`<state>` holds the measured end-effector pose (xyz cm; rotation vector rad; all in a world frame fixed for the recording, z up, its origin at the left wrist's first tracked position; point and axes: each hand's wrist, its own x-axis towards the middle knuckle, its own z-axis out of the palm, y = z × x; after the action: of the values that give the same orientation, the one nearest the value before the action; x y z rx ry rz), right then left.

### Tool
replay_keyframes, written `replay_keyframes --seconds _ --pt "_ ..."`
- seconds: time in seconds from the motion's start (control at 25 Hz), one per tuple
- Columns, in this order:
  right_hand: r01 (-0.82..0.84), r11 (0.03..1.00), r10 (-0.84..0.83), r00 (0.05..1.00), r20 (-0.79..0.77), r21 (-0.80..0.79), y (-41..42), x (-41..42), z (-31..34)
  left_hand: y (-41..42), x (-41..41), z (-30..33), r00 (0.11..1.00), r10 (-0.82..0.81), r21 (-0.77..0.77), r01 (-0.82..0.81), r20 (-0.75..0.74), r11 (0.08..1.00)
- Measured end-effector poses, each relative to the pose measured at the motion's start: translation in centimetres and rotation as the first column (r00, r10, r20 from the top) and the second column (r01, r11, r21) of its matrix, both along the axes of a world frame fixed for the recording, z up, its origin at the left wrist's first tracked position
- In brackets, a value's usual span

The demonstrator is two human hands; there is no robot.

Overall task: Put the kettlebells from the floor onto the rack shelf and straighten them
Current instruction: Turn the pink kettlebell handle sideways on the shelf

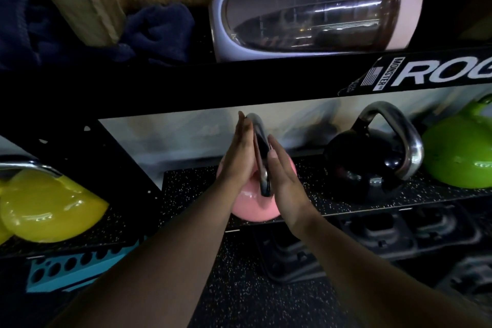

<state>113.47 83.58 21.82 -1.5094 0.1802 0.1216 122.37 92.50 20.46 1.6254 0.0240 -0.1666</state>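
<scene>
**Q:** what are the hands doing in your feed right now?

**A:** Watching remotely here. Both hands are flat, palms facing each other, either side of the steel handle (259,152) of the pink kettlebell (253,205). My left hand (238,157) has its fingers (243,128) straight and pressed together, lying along the left face of the handle up to its top. The right hand (286,186) is the same deal, fingers (274,152) extended and together against the right side. Nothing curled around it, so it's a sandwich rather than a grip. Can't tell how hard either palm presses.

**Q:** and where's the bell itself?

**A:** On the speckled rack shelf (306,202), near the front edge, upright, handle edge-on to me. To its right sits a black kettlebell (359,168) with a chrome handle, well apart from the pink one, and a green kettlebell (458,160) just beside that at the frame edge. Far left, past the black upright, there's a yellow kettlebell (48,208).

**Q:** anything in containers?

**A:** The upper shelf has a clear shaker bottle (314,10) lying on its side. It looks dark inside, so I can't tell the contents. A dark blue towel (157,32) is bunched next to it.
</scene>
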Motion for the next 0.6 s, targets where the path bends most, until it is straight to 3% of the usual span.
replay_keyframes --seconds 0.16,0.6 --pt "0.011 1.0 -0.011 1.0 0.029 0.017 0.3 0.3 -0.3 -0.6 -0.5 -0.4 0.998 0.058 -0.064 -0.055 0.038 0.996" --pt "0.039 0.997 -0.04 0.999 0.011 0.064 1.8 0.6 -0.8 -0.2 -0.2 0.0 0.995 0.078 -0.061 -0.074 0.058 0.995"
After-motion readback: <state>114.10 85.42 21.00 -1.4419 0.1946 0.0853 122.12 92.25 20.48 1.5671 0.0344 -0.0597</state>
